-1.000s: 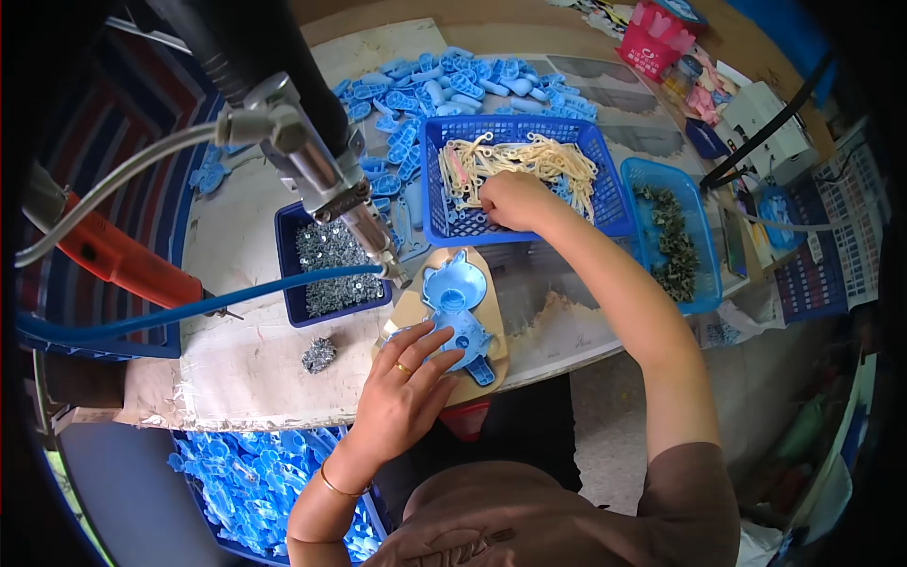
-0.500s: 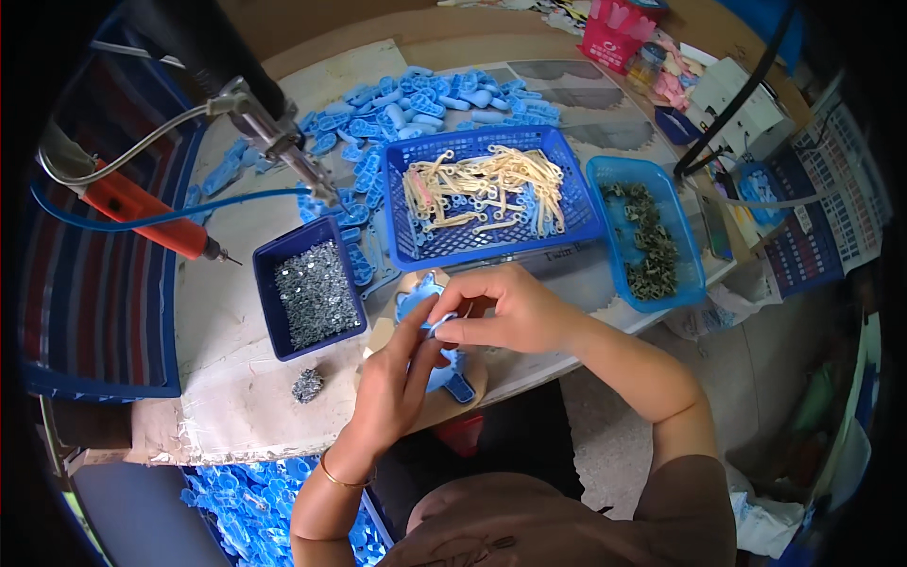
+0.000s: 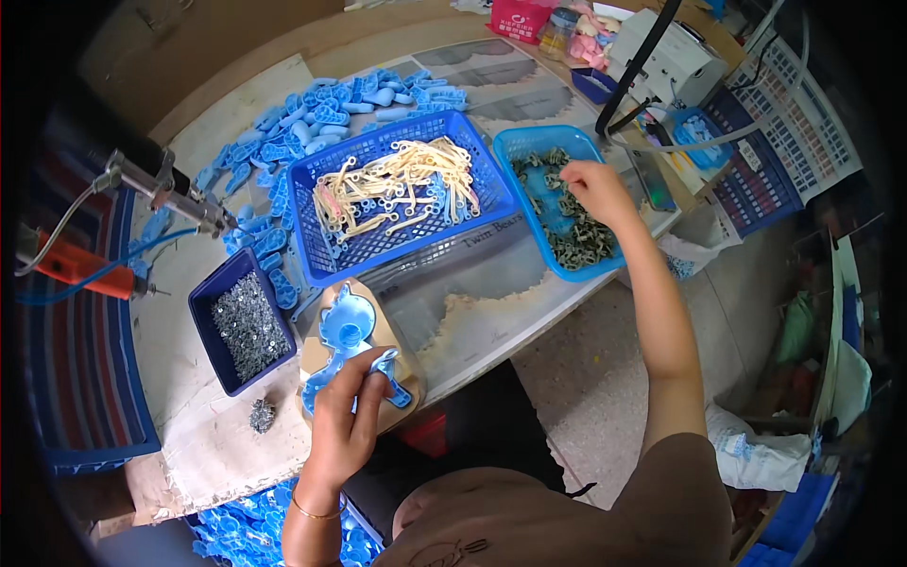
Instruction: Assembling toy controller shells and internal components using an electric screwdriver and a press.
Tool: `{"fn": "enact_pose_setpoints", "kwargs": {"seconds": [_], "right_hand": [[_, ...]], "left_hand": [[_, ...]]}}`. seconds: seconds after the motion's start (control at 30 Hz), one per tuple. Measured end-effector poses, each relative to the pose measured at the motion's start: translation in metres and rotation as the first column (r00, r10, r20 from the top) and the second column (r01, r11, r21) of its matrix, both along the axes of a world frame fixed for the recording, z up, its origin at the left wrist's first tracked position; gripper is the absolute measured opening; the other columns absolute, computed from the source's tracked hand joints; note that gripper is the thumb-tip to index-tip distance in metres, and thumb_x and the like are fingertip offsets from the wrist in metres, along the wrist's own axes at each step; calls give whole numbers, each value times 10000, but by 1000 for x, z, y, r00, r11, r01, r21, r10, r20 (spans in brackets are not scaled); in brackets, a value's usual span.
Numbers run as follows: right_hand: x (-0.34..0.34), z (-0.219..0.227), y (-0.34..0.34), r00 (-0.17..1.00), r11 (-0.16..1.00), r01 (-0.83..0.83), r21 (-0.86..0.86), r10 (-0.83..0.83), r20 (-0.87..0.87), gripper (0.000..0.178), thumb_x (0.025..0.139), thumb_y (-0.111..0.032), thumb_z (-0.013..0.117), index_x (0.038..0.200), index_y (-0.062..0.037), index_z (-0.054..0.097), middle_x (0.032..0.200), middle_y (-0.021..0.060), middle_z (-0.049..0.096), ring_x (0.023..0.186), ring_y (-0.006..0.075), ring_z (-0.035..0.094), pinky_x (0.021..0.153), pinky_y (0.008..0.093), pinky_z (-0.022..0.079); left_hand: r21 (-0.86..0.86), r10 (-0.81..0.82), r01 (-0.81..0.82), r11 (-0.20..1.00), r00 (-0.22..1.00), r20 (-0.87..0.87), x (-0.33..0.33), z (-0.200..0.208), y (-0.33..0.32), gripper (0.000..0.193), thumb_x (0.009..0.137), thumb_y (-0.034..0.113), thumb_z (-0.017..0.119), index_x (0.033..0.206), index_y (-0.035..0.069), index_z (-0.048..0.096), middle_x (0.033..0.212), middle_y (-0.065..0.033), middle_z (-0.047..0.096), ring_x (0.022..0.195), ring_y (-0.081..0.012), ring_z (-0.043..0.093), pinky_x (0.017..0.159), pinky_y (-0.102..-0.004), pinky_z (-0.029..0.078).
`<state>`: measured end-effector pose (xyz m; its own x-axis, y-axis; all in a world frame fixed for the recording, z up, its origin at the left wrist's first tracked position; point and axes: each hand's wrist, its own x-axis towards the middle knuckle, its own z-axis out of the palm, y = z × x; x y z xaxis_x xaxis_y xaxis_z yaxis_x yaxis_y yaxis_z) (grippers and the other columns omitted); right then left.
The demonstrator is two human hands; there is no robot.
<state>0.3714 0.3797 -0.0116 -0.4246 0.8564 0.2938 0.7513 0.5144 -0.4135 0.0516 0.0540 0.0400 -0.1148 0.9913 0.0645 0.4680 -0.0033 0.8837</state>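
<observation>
My left hand (image 3: 344, 416) is closed, pinching a small light-blue plastic part (image 3: 385, 360) between thumb and fingers. Just beyond it, a larger light-blue plastic shell (image 3: 348, 317) with a round hollow lies on a tan wooden block (image 3: 380, 333); my fingers hide part of both. Out to the right, my right hand (image 3: 599, 193) is over a light-blue basket (image 3: 557, 273) of small dark metal pieces (image 3: 583, 248) that look like springs or clips. Its fingers are pressed together, and whatever is between them is too small to see.
A dark-blue basket (image 3: 402, 262) holds cream and blue looped strips. Left of the block stands a bin (image 3: 227, 385) of small silvery metal parts, with a metal clump (image 3: 262, 415) nearby. Blue shells (image 3: 326, 116) are heaped behind. An orange power screwdriver (image 3: 94, 274) hangs at left.
My right hand has left the blue part and moved right to the basket of dark metal pieces. My left hand still holds the small part. The whole view has shifted to the right.
</observation>
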Motion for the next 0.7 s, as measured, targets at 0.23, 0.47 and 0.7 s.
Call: {"fn": "enact_pose_setpoints", "kwargs": {"seconds": [0.23, 0.47, 0.7], "right_hand": [[-29, -9, 12, 977, 998, -47, 36, 38, 207, 131, 781, -71, 673, 907, -48, 647, 807, 144, 668, 747, 301, 652, 647, 398, 500], [-17, 14, 15, 979, 999, -41, -7, 41, 198, 159, 834, -108, 650, 962, -20, 684, 818, 136, 699, 701, 260, 663, 654, 353, 517], [-101, 65, -99, 782, 773, -586, -244, 460, -421, 140, 896, -125, 662, 981, -35, 726, 985, 35, 626, 833, 115, 608, 709, 257, 513]], "left_hand": [[-24, -38, 38, 999, 999, -9, 8, 9, -1, 255, 938, 16, 532, 1183, -4, 597, 793, -131, 653, 715, -220, 649, 665, -307, 497], [67, -54, 59, 996, 996, -74, 2, -5, -7, 230, 961, 42, 505, 1167, -16, 586, 782, -76, 653, 667, -136, 575, 621, -269, 457], [-124, 11, 9, 992, 987, 158, 7, 0, 7, 117, 1000, 121, 496, 1030, 9, 513, 726, -31, 578, 671, -93, 551, 633, -242, 449]]}}
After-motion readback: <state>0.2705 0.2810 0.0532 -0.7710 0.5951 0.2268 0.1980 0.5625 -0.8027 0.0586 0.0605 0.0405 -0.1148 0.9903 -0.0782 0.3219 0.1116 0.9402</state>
